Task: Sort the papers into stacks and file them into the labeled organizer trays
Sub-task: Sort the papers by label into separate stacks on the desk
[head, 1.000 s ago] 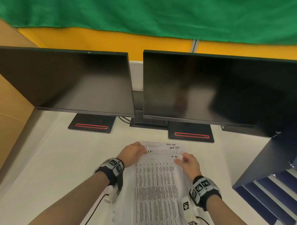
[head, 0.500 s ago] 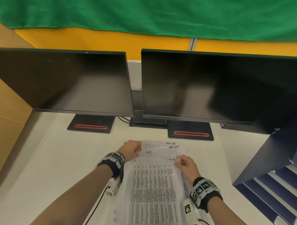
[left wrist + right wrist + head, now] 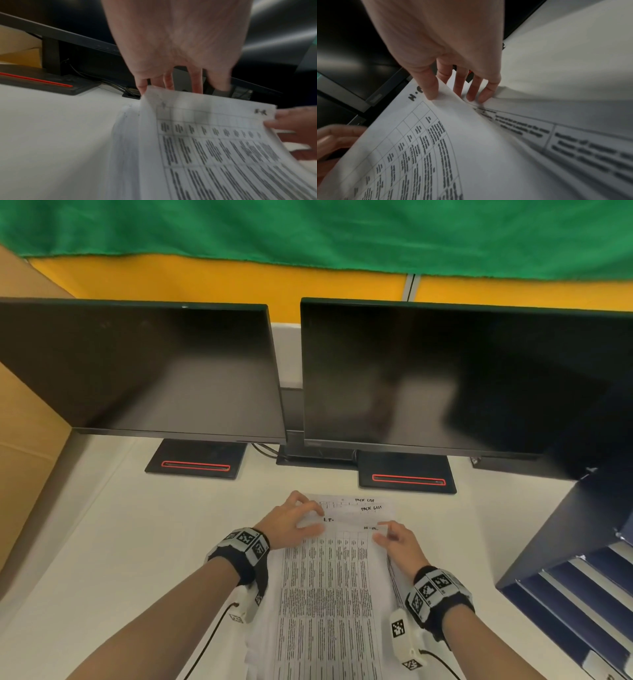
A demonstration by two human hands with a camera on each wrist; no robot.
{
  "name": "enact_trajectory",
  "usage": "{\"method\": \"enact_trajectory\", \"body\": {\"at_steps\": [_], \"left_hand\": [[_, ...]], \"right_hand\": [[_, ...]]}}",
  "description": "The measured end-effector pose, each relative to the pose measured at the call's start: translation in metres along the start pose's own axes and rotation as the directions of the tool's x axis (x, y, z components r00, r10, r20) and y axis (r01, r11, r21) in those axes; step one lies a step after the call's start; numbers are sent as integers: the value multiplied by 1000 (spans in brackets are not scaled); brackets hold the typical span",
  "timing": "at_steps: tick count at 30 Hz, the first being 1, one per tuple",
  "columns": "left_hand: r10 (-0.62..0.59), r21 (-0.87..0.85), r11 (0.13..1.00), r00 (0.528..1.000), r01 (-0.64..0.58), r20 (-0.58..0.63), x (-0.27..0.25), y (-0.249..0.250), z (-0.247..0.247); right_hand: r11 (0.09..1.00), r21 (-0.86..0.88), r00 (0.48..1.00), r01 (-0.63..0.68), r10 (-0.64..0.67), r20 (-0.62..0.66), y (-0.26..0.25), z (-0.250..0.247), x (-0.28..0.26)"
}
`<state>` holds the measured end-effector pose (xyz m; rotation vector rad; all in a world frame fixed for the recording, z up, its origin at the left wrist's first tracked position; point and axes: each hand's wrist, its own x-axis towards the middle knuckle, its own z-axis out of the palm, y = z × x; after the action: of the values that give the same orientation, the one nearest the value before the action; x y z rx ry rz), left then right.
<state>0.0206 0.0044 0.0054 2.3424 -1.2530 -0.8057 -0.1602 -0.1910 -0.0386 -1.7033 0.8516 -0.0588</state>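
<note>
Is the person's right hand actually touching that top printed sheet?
Touching. The right wrist view shows the right hand with its thumb on top of the white printed table sheet at the lifted corner and fingers beneath.

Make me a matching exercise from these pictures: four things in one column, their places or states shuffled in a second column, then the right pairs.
Things
1. top sheet
2. left hand
3. right hand
4. organizer trays

Places or states
A. navy, at the desk's right edge
B. pinches the top sheet's far right corner
C. printed table, far edge lifted off the pile
D. at the sheet's far left corner, fingers behind the lifted edge

Pairs: 1-C, 2-D, 3-B, 4-A
</note>
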Motion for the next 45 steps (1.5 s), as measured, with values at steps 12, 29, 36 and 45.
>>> {"method": "enact_trajectory", "body": {"at_steps": [12,29,36,45], "left_hand": [[71,300,953,989,-30,-127,-10,11,5],[-592,509,633,788,584,-169,-72,-141,-66],[97,337,942,957,1,-273,-2,-21,-24],[29,257,966,998,-15,-49,37,19,2]], "right_hand": [[997,-74,999,-29,31,25,-7,8,1],[760,-645,988,78,-145,-52,-30,14,13],[719,-647,961,254,-265,83,-27,1,7],[528,-798,891,292,-453,27,-18,-6,2]]}}
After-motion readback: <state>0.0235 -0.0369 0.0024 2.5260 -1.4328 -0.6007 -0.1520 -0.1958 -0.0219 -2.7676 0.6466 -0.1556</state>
